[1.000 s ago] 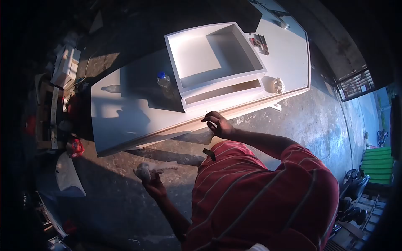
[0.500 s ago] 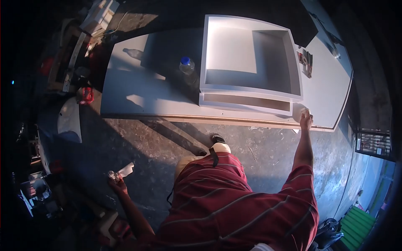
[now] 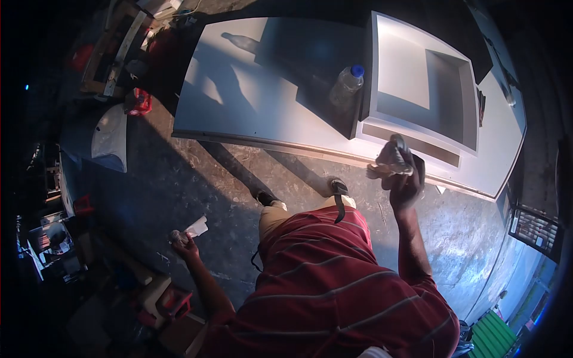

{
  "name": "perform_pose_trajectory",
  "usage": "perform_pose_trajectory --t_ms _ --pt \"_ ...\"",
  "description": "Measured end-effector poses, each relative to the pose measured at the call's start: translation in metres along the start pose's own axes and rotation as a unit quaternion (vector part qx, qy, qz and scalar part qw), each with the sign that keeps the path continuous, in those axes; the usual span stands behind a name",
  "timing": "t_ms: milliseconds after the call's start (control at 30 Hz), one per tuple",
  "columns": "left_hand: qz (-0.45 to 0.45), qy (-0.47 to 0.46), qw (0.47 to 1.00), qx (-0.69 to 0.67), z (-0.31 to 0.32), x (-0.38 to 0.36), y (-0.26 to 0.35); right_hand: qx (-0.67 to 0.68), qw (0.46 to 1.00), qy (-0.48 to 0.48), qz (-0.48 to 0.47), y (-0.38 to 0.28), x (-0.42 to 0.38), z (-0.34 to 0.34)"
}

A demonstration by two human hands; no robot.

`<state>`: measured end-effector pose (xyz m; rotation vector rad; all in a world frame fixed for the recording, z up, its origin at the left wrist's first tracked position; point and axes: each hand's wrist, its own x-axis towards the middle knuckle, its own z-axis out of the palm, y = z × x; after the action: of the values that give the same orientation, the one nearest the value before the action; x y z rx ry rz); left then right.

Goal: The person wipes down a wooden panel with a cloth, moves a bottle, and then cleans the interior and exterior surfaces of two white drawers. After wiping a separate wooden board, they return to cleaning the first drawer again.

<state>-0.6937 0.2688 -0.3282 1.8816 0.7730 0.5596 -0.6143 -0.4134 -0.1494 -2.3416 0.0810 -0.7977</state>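
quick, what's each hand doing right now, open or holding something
Left hand: closed on a pale piece, material unclear.
Right hand: closed on a crumpled wad, raised in front of the table's edge; material unclear.

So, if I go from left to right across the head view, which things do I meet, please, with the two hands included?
Small red object → left hand holding a pale strip → blue-capped bottle → right hand holding a crumpled wad → green slatted panel.

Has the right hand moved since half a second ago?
Yes, the right hand moved left relative to the white box, from beyond the box's right corner.
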Motion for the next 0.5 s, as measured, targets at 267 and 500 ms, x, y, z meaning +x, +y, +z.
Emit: perform_pose_trajectory --t_ms 267,500 --pt "-0.264 0.031 0.887 -0.376 -0.051 0.058 0.029 -0.168 0.983 -0.059 0.034 0.068 -0.023 0.257" --pt "-0.259 0.073 0.89 -0.368 -0.128 0.078 0.024 -0.202 0.965 -0.13 0.109 -0.004 -0.02 0.394"
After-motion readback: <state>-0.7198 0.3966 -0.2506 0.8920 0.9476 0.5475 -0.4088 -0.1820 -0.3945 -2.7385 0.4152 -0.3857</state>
